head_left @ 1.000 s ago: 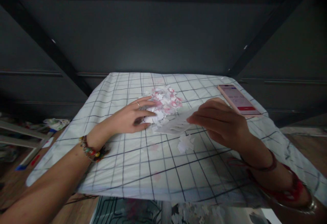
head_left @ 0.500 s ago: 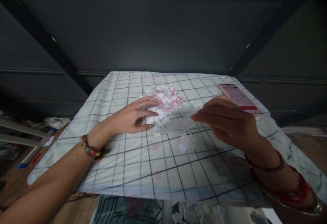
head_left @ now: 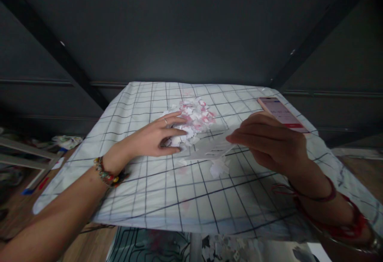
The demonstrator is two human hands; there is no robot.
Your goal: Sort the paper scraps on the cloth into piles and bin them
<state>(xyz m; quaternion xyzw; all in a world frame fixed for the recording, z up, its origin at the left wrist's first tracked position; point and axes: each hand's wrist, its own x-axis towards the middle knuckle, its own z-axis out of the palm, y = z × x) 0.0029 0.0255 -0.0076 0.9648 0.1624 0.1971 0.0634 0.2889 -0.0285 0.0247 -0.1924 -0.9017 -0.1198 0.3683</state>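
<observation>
A heap of torn paper scraps (head_left: 196, 114), white with pink patches, lies mid-table. My left hand (head_left: 158, 134) rests at its near left side, fingers spread and touching the scraps. My right hand (head_left: 269, 142) pinches the right edge of a thin, pale, flat card (head_left: 211, 147) with slot-like marks. That card is held tilted beside the heap, its left end close to my left fingertips. Below it, a smaller cluster of paper scraps (head_left: 220, 168) sits on the cloth. What the card is exactly I cannot make out.
A white checked cloth (head_left: 143, 198) covers the table. Past my right hand lies a phone (head_left: 281, 112) with its screen lit. Dark panels (head_left: 191, 34) stand behind the table. A pale frame with a blue foot (head_left: 28, 191) is on the floor at left.
My right hand has shifted slightly right with the card, whose near edge now hangs lower, over the top of the small cluster. My left hand stays almost in place.
</observation>
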